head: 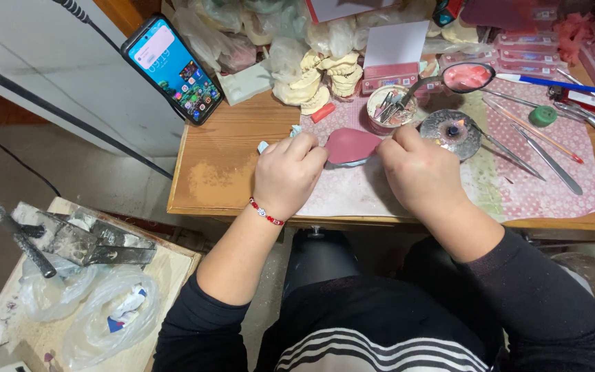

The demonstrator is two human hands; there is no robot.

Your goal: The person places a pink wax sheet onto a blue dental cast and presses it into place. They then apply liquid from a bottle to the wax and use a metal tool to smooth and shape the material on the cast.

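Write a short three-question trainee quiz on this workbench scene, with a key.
1. True or false: both the left hand and the right hand grip the pink wax sheet.
2. Which lies left of the plaster casts? A) phone B) blue pen C) green cap
3. What colour is the bracelet on the left wrist?

Key: 1 true; 2 A; 3 red.

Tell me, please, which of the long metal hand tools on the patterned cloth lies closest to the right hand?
The slim metal pick running from beside the round burner; its near end lies closest to the right hand, while the other metal tools lie farther right.
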